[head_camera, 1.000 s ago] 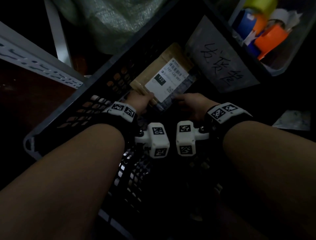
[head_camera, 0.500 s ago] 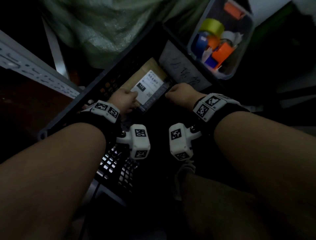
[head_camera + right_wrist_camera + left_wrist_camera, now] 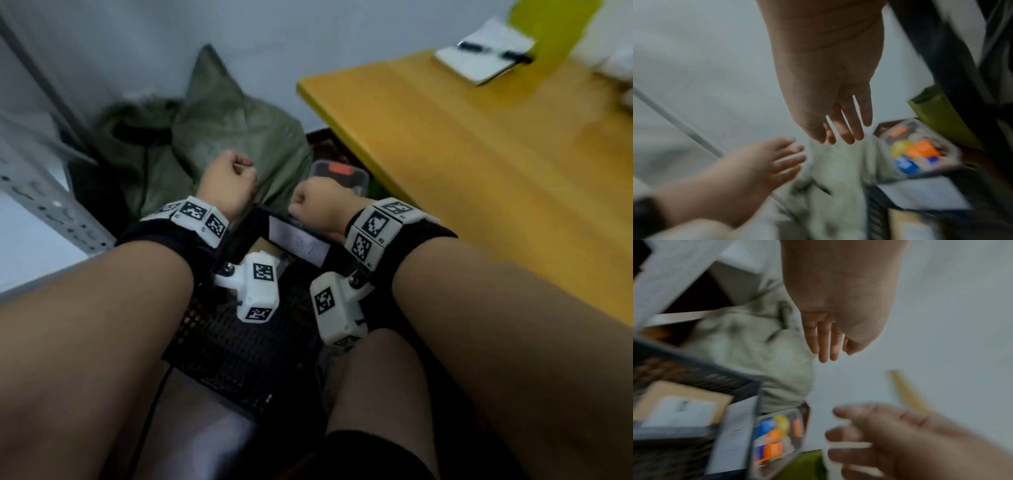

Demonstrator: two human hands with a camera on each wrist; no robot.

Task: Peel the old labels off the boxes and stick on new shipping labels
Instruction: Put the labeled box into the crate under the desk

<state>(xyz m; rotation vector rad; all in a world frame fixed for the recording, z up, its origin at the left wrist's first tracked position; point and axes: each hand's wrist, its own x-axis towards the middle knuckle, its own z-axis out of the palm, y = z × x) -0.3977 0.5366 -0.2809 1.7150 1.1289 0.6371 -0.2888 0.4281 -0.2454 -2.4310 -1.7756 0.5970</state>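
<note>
Box (image 3: 265, 245) and its old label, gripped at both sides a second ago, have been let go and are now almost hidden low in the black crate (image 3: 239, 342) at the centre of the head view, while left hand (image 3: 227, 185) and right hand (image 3: 317, 202) are raised above it, loosely curled and empty. In the left wrist view the box (image 3: 680, 402) is seen at lower left, label unpeeled, fingers (image 3: 824, 340) straight. In the right wrist view that hand's fingers (image 3: 849, 128) are relaxed too; peeling is judged not begun.

Soft, even daylight fills the head view, with dull glare on the yellow counter (image 3: 479, 164) and deep shadow inside the black crate (image 3: 246, 342). Its edges bend and smear. Both wrist views are heavily motion-blurred: the clear tape bin (image 3: 777, 439) and cardboard box (image 3: 680, 400) streak, and the hands (image 3: 830, 91) look soft.
</note>
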